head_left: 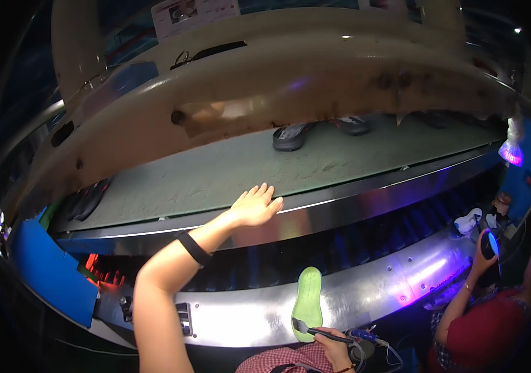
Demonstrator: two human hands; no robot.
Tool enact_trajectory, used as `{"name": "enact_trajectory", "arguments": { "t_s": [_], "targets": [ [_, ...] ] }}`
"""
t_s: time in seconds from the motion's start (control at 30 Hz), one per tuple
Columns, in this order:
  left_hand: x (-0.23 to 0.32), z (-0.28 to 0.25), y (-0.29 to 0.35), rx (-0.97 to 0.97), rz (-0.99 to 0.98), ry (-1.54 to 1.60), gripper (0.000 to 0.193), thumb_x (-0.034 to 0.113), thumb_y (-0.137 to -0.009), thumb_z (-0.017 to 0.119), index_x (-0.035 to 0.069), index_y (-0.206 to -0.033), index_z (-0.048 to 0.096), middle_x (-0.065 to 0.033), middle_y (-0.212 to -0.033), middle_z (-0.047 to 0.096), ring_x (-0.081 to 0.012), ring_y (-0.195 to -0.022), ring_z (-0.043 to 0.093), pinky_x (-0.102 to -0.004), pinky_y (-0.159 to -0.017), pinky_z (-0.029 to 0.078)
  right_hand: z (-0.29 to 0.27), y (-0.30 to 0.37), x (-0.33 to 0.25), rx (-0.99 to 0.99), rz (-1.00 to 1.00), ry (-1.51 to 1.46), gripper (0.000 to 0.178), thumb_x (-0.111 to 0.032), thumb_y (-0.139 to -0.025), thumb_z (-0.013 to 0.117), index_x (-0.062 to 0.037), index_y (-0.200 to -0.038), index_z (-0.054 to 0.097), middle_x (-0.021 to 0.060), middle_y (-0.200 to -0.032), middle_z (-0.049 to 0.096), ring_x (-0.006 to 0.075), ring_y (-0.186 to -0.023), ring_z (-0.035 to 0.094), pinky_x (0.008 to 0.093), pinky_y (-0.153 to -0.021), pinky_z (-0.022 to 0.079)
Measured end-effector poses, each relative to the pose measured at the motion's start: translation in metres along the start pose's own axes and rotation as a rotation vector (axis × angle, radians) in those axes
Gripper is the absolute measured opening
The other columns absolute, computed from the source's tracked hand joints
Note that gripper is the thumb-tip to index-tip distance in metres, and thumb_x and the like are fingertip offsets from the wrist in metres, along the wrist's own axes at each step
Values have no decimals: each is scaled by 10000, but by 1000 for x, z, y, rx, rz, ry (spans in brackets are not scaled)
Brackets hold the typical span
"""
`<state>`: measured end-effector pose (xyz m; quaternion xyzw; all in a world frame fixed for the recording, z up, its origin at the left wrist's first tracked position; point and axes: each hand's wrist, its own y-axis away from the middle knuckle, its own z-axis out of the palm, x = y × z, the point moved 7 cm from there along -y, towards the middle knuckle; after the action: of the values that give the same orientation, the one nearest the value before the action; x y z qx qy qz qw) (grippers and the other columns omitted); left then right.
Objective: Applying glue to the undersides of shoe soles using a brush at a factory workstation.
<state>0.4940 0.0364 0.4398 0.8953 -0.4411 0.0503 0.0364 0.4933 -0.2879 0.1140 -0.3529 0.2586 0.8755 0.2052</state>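
Note:
My left hand (256,206) reaches out to the metal edge of a green conveyor belt (216,177), its fingers spread with nothing in them. Near the lower edge of the view, my right hand (335,349) grips a brush (334,337) by its dark handle. The brush's flat tip lies over the lower part of a lime-green shoe insole (308,292). That insole rests lengthwise on a shiny metal ledge (247,317). Beside my right hand is a blue tool (368,336) with a cable.
Dark shoes (289,138) sit on the belt beneath a low overhanging cover (315,81); more stand at its left end. A row of dark rollers runs below. On the right, a co-worker in red (489,329) holds a sole (490,244) near a lamp (512,152).

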Motion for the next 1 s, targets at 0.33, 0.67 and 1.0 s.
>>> {"name": "enact_trajectory", "arguments": {
  "t_s": [0.33,0.67,1.0],
  "targets": [
    [0,-70,-119,295,238,-105,453,390,-888,594,135,-1262,579,-149,-1341,512,-314,-1246,479,-402,-1059,362,38,-3,-19,187,-110,293,193,20,-822,642,48,-1007,689,110,-952,687,186,-816,619,283,-758,511],
    [-27,-63,-77,77,242,-165,284,337,-867,625,98,-1012,673,-115,-1058,650,-312,-1064,565,-411,-954,416,7,2,1,307,-82,180,223,19,-811,645,47,-1030,682,102,-964,685,181,-831,615,273,-751,509],
    [-83,-31,225,1562,420,906,138,143,-845,506,48,-934,551,-129,-1103,478,-167,-977,473,-317,-885,369,-2,-10,1,185,-214,-66,232,78,-782,646,45,-1008,604,115,-899,647,183,-779,632,268,-704,525]
  ]
}}
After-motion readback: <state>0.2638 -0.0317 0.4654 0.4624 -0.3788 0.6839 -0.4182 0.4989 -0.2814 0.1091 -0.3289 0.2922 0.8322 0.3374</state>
